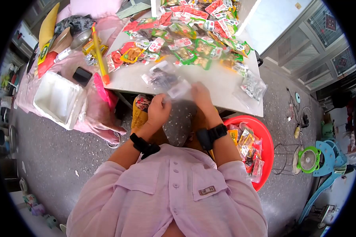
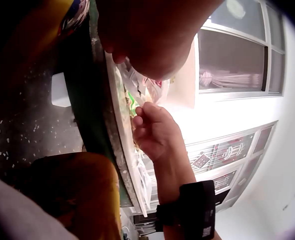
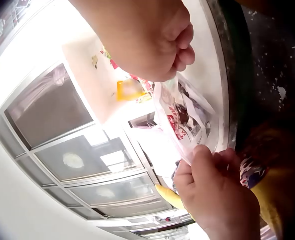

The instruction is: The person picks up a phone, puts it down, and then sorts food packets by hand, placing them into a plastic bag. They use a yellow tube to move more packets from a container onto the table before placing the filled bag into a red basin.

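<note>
A clear plastic bag (image 1: 179, 89) with smaller packets inside lies at the table's near edge, partly blurred in the head view. In the right wrist view, red print and dark contents show through the bag (image 3: 183, 116). My left hand (image 1: 160, 111) pinches one edge of it between thumb and fingers; that hand (image 3: 220, 192) shows well from the right wrist. At the opposite edge, my right hand (image 1: 202, 96) pinches the plastic with curled fingers. From the left wrist, the right hand (image 2: 157, 131) has its fingertips at the bag's edge.
Many snack packets (image 1: 186, 31) cover the back of the white table (image 1: 229, 93). More clear bags (image 1: 253, 87) lie at its right corner. A red basin (image 1: 268, 150) of packets stands by my right arm. To the left are a white foam box (image 1: 55, 100), a phone (image 1: 82, 76) and a yellow stick (image 1: 99, 53).
</note>
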Motion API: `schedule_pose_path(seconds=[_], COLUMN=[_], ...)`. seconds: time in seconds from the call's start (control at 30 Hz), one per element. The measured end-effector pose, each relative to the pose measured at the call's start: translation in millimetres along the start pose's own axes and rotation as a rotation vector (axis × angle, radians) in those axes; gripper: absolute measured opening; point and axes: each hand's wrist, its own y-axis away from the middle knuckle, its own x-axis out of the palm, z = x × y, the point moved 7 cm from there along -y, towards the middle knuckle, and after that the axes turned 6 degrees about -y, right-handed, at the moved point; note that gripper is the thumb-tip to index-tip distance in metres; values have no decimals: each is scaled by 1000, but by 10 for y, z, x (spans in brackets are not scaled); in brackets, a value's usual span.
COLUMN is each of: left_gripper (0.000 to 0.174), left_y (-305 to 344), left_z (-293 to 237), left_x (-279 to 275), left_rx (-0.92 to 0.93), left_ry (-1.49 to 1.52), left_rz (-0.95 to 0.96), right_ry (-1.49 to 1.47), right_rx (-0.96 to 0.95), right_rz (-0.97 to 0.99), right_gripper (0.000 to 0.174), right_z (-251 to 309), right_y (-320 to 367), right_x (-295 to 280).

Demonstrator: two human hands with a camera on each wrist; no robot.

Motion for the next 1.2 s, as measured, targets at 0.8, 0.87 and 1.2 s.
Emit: schedule_pose_path(seconds=[0.8,0.87,1.2], left_gripper=[5,5,42], left_y=[-541,-412,-48], left_z=[-1099,-1113,-1000], left_x=[-407,-353,23], left_rx=[5,-21,-104], left_ry=[399,444,575], left_rz=[340,322,891], right_ry=[-62,18,-210], right_rx=[-224,-252,-105], right_rz=[242,196,158], right_gripper=[55,45,14], right_z=[1542,1539,1149], right_y=[343,506,897], right_x=[-767,-611,-626])
